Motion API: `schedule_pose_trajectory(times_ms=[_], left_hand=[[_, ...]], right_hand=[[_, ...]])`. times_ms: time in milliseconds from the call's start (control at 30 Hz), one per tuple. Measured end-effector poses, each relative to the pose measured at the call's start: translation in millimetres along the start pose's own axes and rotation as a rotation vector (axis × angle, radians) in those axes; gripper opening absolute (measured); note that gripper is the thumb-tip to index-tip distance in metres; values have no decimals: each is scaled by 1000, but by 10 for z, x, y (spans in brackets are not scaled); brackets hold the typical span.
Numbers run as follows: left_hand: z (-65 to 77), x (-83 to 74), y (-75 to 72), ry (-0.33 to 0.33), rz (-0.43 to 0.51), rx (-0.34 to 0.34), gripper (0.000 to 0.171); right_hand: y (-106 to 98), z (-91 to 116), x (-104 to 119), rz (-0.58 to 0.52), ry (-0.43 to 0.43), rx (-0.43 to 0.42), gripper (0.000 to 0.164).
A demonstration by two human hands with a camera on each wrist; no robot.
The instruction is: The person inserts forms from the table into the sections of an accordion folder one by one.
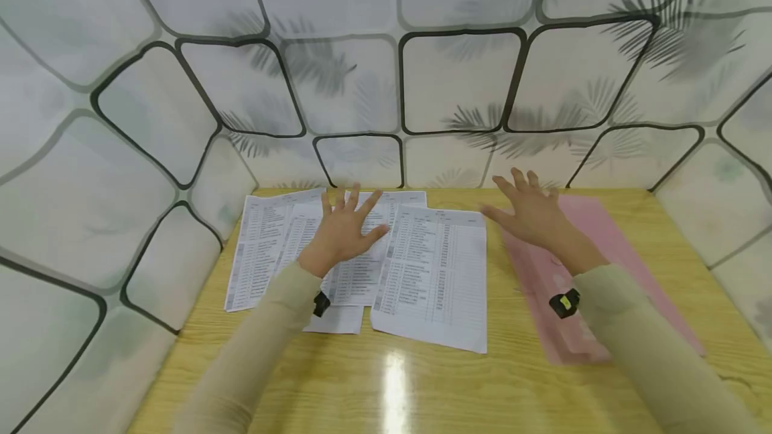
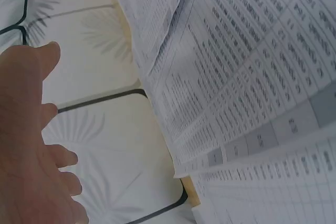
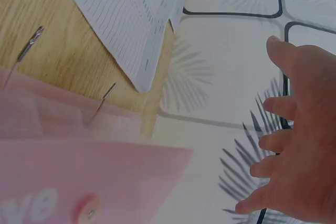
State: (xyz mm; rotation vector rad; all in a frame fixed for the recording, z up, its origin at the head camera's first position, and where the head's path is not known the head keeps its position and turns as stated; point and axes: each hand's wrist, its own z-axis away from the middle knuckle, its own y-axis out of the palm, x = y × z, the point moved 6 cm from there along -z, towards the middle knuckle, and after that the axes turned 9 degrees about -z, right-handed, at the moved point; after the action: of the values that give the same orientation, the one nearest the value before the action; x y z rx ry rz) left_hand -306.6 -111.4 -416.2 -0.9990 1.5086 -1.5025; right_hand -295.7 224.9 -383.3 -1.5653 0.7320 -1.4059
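The printed sheets lie on the left and middle of the table, overlapping like a loose fan. I'd guess they are spread so that each table of rows stays readable; the frontmost one, a little askew, shows nearly whole. A blank white edge pokes out below them, perhaps another page.

Above the sheets the left hand hangs palm down, fingers spread and thumb out to the side, gripping nothing. From the left wrist it looks raised clear of the paper.

To the right, apart from the front sheet, lies a pink translucent document folder with pale lettering and a round button, likely its fastening. It seems set aside there so the pages have room. Two slender dark-and-silver pieces show near its edge; I can't tell what they are.

The right hand hovers over the folder's far end, its fingers also splayed and free of any object.

Both wrists carry small black devices. Behind the table rises a pale wall with dark rounded outlines and grey leaf prints.
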Motion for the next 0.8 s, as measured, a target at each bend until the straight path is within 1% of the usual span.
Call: schedule_pose_trajectory(times_ms=[133,267,567,700,800], left_hand=[[-46,-234,106,55,15,28,77],[-81,-476,187,110,30,42,75],[-171,-1014,368,214,58,59,72],[-186,-1263,423,255,76,89,70],[-179,-1456,463,291,67,114,68]], right_hand=[[-8,98,-98,-25,-4,37,87],[-10,190,-161,-44,-8,63,84],[58,341,-373,-25,-25,72,75],[83,399,-455,-17,-23,83,75],[102,451,-498,-15,-25,91,74]])
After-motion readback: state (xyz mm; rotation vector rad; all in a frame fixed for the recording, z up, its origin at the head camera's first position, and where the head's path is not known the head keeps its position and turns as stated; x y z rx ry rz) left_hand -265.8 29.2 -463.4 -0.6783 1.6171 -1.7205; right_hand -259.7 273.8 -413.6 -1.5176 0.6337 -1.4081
